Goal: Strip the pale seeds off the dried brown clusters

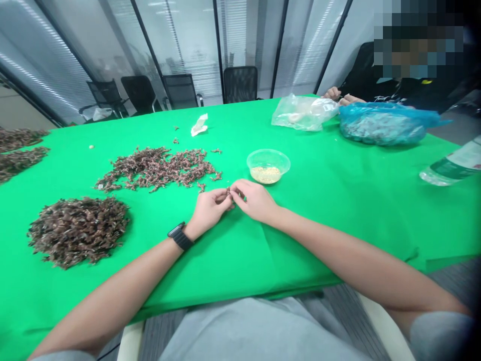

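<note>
One small, brown, shrivelled piece (229, 192) was pinched between the fingertips of the bare left hand (209, 208) and bare right hand (255, 201), above the green cloth (240, 260). A clear, round plastic bowl (268, 159) holding pale bits (266, 175) stood just beyond them.

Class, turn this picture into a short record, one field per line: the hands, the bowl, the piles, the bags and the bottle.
Left hand: watch on its wrist; fingers pinching a small brown piece
Right hand: fingers at the same piece, meeting the left hand
Bowl: clear, beyond the right hand, pale bits inside
Piles: heaped pile at left; looser pile beyond it
Bags: clear bag, blue bag, near another person's hands
Bottle: right edge
</note>
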### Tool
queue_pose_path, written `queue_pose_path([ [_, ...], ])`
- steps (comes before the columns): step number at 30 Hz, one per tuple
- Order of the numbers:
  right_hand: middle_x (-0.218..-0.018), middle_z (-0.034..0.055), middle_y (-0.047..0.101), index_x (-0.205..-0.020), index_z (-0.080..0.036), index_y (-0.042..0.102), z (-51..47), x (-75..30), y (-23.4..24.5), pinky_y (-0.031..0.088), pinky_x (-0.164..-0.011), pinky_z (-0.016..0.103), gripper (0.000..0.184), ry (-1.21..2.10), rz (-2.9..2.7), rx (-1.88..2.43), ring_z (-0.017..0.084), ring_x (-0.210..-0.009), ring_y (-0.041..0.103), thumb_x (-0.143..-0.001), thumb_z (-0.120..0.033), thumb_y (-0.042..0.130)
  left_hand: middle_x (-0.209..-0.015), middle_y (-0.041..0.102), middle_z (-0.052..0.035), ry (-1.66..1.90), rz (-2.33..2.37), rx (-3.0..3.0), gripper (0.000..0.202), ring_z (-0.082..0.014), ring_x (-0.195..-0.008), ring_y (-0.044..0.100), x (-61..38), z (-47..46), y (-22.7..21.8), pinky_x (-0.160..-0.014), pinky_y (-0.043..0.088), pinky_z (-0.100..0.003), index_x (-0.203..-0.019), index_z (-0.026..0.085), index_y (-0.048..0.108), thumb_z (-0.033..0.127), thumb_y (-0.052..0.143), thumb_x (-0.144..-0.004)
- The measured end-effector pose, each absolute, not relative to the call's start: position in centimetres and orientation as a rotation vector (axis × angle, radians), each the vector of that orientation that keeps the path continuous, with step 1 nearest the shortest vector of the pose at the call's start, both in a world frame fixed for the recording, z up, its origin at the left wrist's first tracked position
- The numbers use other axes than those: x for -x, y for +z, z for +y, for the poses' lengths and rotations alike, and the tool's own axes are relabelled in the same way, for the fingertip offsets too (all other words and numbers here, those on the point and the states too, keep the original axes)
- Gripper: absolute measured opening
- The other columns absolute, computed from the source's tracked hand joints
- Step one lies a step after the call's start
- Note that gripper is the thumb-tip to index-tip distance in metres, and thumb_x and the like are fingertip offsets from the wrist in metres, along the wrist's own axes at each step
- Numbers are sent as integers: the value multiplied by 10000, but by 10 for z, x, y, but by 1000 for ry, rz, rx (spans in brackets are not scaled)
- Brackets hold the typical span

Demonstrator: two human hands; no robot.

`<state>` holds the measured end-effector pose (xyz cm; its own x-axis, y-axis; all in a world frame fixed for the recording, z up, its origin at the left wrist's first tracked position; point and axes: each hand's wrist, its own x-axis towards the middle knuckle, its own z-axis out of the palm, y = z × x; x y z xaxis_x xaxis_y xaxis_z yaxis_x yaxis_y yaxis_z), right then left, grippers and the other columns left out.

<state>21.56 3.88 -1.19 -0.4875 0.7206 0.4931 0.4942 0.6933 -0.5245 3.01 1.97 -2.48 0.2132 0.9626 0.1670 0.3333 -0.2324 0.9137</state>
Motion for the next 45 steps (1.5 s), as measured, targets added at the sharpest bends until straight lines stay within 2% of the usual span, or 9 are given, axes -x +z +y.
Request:
queue_pose_path([
  [14,-952,74,664,-929,-183,596,38,-215,-11,422,-762,293,93,357,-2211,937,179,-813,585,-960,-189,509,-914,783,-39,982,1279,-1950,265,-212,-817,727,-31,15,-16,-758,550,-278,-979,172,732,380,573,-937],
  [17,-939,75,663,-925,-184,595,38,-215,-9,420,-753,298,90,354,-2213,946,180,-801,582,-954,-184,510,-1030,783,-50,973,1296,-2130,269,-233,-908,734,-31,12,-11,-824,543,-296,-1085,199,730,349,549,-953],
  [21,-880,62,653,-890,-182,592,40,-217,-7,413,-713,298,85,356,-2156,957,169,-744,560,-940,-193,525,-1233,730,-71,980,1241,-2225,367,-245,-1079,705,-32,11,-10,-948,520,-323,-1302,225,654,331,482,-995],
  [25,-807,38,658,-838,-192,592,39,-216,-3,424,-670,285,111,509,-2048,981,156,-703,566,-929,-225,540,-1342,672,-80,1025,1226,-2205,401,-256,-1199,648,-30,15,-16,-1030,493,-356,-1353,221,621,353,467,-1007],
  [31,-780,27,699,-840,-184,634,37,-212,2,463,-625,265,131,890,-1803,969,147,-696,617,-900,-283,573,-1218,708,-114,1085,1264,-2315,376,-237,-1092,646,-26,18,-17,-980,507,-374,-1321,202,635,346,482,-1009],
  [37,-624,-17,603,-798,-175,619,41,-213,0,407,-471,229,188,1146,-1676,1024,100,-499,508,-869,-349,616,-1059,711,-141,1011,1353,-2602,383,-257,-1024,597,-23,20,-15,-965,448,-440,-1317,166,622,351,460,-1023],
  [40,-577,-38,556,-790,-173,613,42,-213,0,389,-431,213,221,1341,-1562,1036,87,-460,482,-838,-382,665,-1058,722,-138,1003,1355,-2668,369,-267,-1038,580,-20,21,-15,-964,416,-455,-1314,180,623,343,466,-1023],
  [45,-594,-34,553,-762,-168,614,44,-214,-2,409,-444,206,320,1574,-1422,957,80,-494,489,-783,-458,747,-1104,723,-117,1072,1298,-2541,335,-263,-1038,567,-21,21,-14,-919,435,-427,-1262,201,654,353,492,-1011],
])
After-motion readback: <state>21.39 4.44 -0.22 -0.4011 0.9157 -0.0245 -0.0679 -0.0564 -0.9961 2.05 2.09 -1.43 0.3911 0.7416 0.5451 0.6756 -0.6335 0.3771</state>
